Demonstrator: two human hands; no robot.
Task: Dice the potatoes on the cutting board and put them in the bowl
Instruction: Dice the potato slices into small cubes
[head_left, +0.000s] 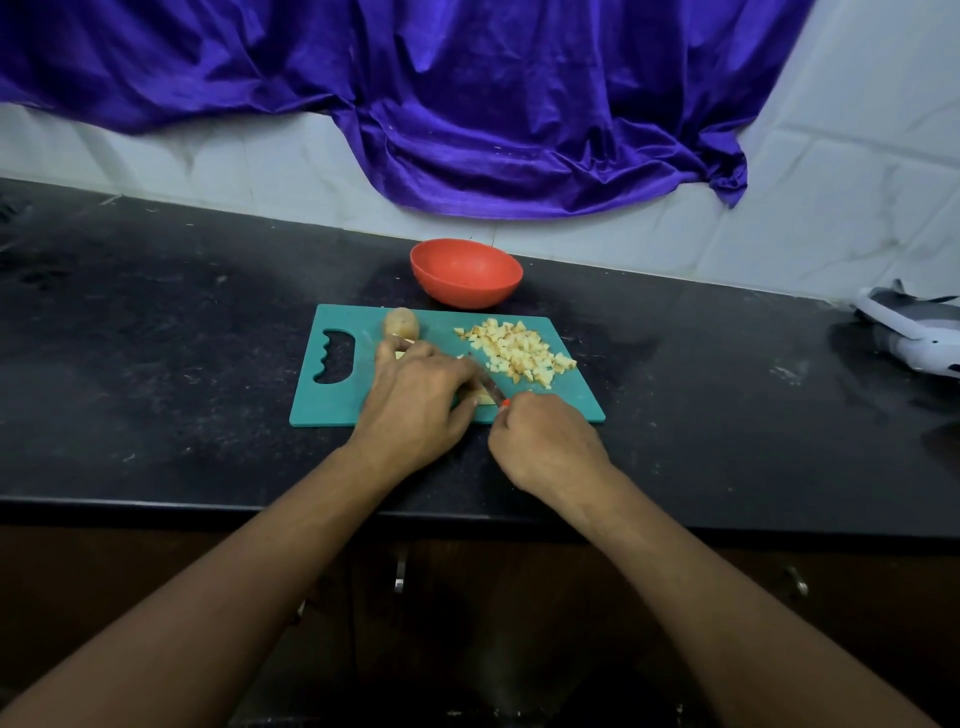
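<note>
A teal cutting board (566, 395) lies on the black counter. A pile of diced potato (519, 351) covers its right half. A whole potato (401, 322) sits at the board's back left. My left hand (415, 405) curls over a potato piece (484, 399), mostly hidden beneath the fingers. My right hand (545, 441) grips a knife (491, 388) with an orange handle, its blade lying against that piece beside the left fingers. An empty red bowl (466, 271) stands just behind the board.
A purple cloth (467, 104) hangs down the tiled wall behind the bowl. A white and grey device (914, 330) rests at the counter's right edge. The counter's front edge (156, 506) runs below my wrists, with cabinet handles beneath.
</note>
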